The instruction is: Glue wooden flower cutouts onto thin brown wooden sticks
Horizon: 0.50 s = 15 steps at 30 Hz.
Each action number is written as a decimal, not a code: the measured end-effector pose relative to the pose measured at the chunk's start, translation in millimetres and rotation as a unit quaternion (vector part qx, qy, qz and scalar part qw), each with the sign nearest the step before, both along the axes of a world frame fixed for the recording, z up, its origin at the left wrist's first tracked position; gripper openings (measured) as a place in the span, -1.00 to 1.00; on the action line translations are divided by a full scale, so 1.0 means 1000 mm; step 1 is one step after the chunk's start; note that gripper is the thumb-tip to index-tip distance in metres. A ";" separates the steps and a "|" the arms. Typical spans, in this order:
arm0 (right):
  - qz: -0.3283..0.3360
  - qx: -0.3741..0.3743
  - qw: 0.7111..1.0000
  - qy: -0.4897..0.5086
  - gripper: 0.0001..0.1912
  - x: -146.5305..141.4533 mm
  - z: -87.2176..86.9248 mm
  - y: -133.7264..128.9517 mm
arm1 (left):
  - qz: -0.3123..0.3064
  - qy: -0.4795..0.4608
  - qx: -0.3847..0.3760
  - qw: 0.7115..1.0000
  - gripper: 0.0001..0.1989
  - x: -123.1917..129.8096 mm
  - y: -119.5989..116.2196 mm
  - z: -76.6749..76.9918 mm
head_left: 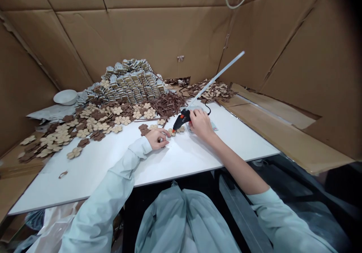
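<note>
My right hand (201, 124) is wrapped round a black hot glue gun (181, 120) with a long pale glue stick (217, 77) standing out of its back. The gun's orange nozzle points down at a small beige flower piece (171, 132) on the white table. Just left of the nozzle, my left hand (158, 138) rests low over the tabletop with its fingers curled in. Something small and dark shows between thumb and fingers, too hidden to name. Brown flower pieces (143, 129) lie beside its knuckles.
Beige and brown flower pieces (93, 123) are heaped at the left. Behind them rises a stack of small packets (132, 83), with brown strips (169, 104) alongside. A white bowl (65, 97) sits far left. Cardboard walls (141, 38) enclose the white table (181, 158).
</note>
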State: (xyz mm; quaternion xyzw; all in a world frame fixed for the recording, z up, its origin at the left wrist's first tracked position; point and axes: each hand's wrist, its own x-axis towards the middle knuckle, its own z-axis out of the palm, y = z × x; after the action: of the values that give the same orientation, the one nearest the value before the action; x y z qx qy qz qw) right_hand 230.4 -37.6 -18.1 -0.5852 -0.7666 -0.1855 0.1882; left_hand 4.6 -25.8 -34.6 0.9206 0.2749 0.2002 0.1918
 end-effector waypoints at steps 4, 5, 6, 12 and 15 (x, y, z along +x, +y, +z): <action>-0.021 0.034 0.998 0.045 -0.54 0.014 0.001 0.004 | 0.010 0.012 -0.008 1.000 -0.75 0.000 -0.002 0.000; -0.029 0.041 0.997 0.065 -0.53 0.019 0.000 0.006 | 0.011 0.013 -0.010 1.000 -0.75 0.000 -0.002 0.000; -0.036 0.048 0.994 0.087 -0.53 0.025 -0.001 0.009 | 0.011 0.012 -0.010 1.000 -0.75 0.000 -0.001 0.000; -0.073 0.074 0.968 0.230 -0.60 0.074 -0.011 0.027 | 0.006 -0.065 -0.003 0.998 -0.73 -0.006 0.000 0.014; -0.095 0.067 0.956 0.271 -0.63 0.101 -0.018 0.033 | 0.049 -0.156 -0.038 0.986 -0.72 -0.008 -0.002 0.027</action>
State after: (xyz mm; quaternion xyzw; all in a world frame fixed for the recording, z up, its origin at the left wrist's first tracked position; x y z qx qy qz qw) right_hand 331.3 -5.0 -36.4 -0.6693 -0.6137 -0.0880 0.4095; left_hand -3.9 -28.0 -7.5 0.8554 0.2937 0.3403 0.2575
